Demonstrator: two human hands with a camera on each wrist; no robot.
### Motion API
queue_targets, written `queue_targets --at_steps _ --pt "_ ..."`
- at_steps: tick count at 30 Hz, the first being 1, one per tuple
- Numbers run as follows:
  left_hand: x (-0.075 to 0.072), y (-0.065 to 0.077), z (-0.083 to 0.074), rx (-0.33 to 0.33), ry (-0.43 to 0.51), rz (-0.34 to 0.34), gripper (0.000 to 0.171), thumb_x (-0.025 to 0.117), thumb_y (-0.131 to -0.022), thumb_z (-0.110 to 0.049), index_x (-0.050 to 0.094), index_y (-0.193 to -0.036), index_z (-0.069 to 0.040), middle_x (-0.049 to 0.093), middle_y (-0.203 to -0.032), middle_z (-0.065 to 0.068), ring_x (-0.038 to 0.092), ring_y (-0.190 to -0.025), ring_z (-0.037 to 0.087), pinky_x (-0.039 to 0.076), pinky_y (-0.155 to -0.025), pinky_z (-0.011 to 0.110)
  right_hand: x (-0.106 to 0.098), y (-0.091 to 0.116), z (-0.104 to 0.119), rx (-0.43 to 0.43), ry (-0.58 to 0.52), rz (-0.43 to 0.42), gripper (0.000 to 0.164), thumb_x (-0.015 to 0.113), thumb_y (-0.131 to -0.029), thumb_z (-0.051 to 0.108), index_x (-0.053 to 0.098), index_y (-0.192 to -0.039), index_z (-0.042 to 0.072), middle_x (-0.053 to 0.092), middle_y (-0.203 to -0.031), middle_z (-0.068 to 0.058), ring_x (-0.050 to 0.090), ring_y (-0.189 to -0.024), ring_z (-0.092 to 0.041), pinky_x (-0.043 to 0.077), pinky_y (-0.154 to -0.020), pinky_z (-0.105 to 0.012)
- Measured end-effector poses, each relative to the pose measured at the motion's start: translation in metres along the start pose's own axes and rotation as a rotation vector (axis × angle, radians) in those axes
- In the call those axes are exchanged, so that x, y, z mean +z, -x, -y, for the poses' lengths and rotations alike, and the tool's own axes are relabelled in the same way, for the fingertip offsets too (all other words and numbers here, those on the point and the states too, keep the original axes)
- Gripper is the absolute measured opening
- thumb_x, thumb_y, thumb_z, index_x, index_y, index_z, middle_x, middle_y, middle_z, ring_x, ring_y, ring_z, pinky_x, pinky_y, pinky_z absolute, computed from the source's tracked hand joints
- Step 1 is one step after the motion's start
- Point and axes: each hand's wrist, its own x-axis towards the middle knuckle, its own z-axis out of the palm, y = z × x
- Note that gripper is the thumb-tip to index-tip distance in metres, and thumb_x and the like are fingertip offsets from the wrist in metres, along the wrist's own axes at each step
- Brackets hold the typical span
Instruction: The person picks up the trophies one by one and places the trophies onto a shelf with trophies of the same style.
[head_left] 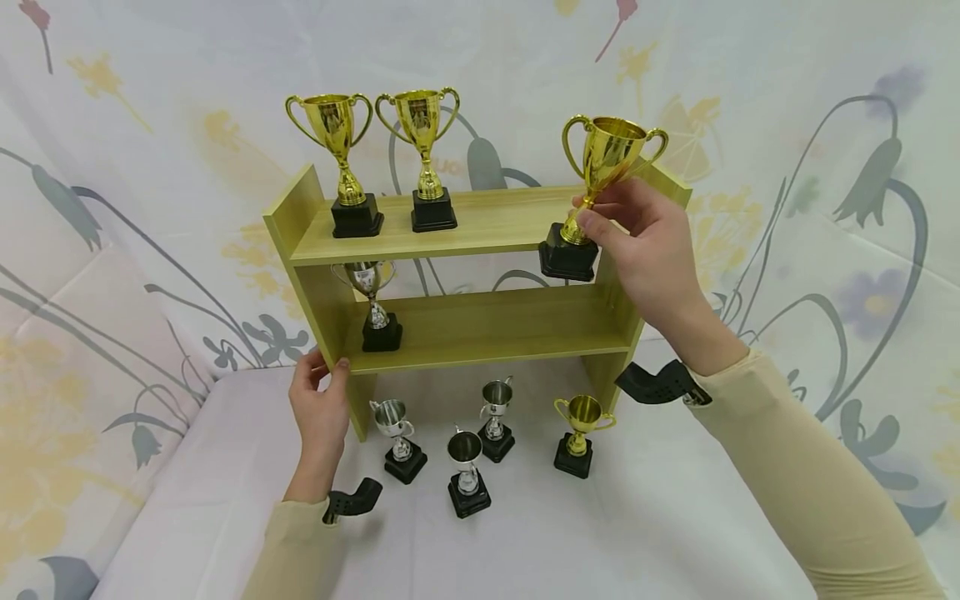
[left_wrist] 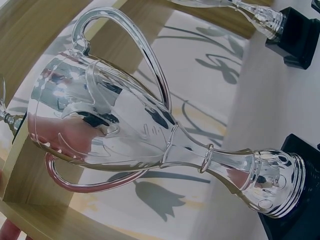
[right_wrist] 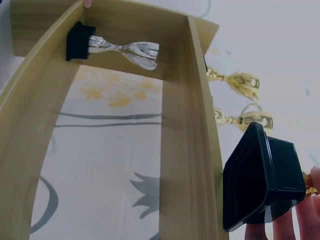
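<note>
My right hand (head_left: 647, 242) grips a gold trophy cup (head_left: 604, 158) by its stem, in front of the top shelf's right end. The trophy is tilted, and its black base (right_wrist: 270, 175) shows its hollow underside in the right wrist view. My left hand (head_left: 321, 408) holds the lower left side of the wooden shelf unit (head_left: 487, 329), thumb at the front edge. Two gold trophies (head_left: 332, 125) (head_left: 420, 121) stand upright on the top shelf at the left. A silver trophy (head_left: 367, 283) stands at the left end of the lower shelf.
On the white-covered table below stand silver trophies (head_left: 392, 421) (head_left: 467, 454) (head_left: 496, 404) and a small gold one (head_left: 583, 417). A floral cloth (head_left: 810, 217) hangs behind the shelf. A large silver trophy (left_wrist: 115, 115) fills the left wrist view.
</note>
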Motion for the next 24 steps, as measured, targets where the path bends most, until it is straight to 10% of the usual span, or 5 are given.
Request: queue_targets --at_steps 24 --pt "0.002 0.001 -0.002 0.002 0.005 0.004 0.03 0.059 -0.099 -0.017 0.059 -0.124 -0.001 0.051 -0.106 0.0 0.049 -0.107 0.013 0.045 -0.086 0.026 0.001 -0.026 0.002 0.02 0.166 0.12 0.028 0.064 -0.096 0.007 0.064 -0.124 0.005 0.068 -0.106 -0.008 0.066 -0.097 -0.018 0.052 -0.082 -0.025"
